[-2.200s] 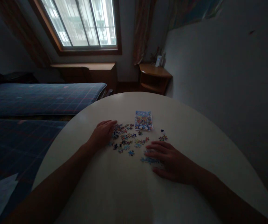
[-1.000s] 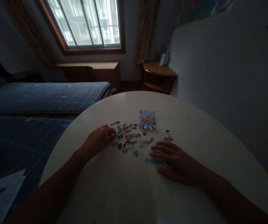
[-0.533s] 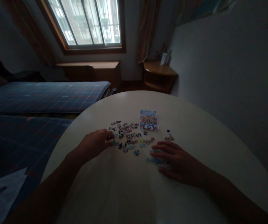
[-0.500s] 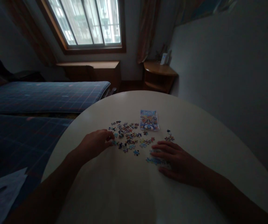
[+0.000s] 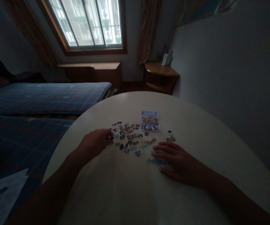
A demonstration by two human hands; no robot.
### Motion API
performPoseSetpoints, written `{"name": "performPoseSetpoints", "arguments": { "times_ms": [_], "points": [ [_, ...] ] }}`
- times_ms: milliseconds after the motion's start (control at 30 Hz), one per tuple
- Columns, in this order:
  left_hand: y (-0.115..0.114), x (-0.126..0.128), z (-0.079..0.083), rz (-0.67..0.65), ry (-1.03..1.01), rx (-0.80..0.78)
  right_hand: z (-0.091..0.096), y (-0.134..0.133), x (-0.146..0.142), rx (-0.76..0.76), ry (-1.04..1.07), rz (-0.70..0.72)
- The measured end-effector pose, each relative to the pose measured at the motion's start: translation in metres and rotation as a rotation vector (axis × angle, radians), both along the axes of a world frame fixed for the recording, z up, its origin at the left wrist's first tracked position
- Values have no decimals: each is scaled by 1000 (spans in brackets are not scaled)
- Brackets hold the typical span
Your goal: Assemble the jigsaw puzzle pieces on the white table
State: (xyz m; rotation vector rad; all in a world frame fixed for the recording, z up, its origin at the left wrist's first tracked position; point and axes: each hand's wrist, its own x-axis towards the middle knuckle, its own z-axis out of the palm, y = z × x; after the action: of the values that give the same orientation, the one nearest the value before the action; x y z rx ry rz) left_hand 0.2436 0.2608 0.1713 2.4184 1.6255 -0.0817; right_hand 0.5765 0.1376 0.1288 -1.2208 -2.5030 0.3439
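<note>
Several small, colourful puzzle pieces (image 5: pixel 130 137) lie scattered on a round white table (image 5: pixel 130 187). My left hand (image 5: pixel 94 143) rests at the left edge of the scatter, fingers curled together with the tips at a piece; what they pinch is too small to make out. My right hand (image 5: pixel 179 161) lies flat, fingers stretched out, on a short joined strip of bluish pieces (image 5: pixel 155 161). A small printed picture card (image 5: pixel 150 120) lies beyond the scatter. A few more pieces (image 5: pixel 170 137) sit apart, past my right fingers.
A bed with a blue checked cover (image 5: pixel 43 97) runs along the table's left side. A white sheet of paper with a pen (image 5: pixel 1 193) lies at lower left. A wooden corner shelf (image 5: pixel 160 73) and a window (image 5: pixel 88 22) are behind. A wall (image 5: pixel 231 78) stands close on the right.
My left hand has drawn back from inside the scatter to its left edge and curled its fingers. My right hand has stayed flat on the joined strip.
</note>
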Motion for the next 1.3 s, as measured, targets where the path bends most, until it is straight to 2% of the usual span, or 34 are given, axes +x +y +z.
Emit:
{"name": "performPoseSetpoints", "arguments": {
  "times_ms": [167, 367, 567, 800, 1000, 1300],
  "points": [
    [14, 1, -12, -102, -118, 23, 1, 0, 0, -7, -1, 6],
    [24, 1, -19, -94, -172, -16, 3, 0, -1, 2, 24, 6],
    [24, -1, -25, -115, -225, -2, 4, -1, -2, -17, 27, 3],
    [14, 7, -22, -105, -166, 20, 5, -2, -4, -29, 31, 5],
    [16, 8, -22, -77, -143, 5, 6, -2, -5, -28, 24, -1],
    [23, 5, -27, -146, -196, -4, 5, -2, -6, -46, 17, -7]
  ]
}}
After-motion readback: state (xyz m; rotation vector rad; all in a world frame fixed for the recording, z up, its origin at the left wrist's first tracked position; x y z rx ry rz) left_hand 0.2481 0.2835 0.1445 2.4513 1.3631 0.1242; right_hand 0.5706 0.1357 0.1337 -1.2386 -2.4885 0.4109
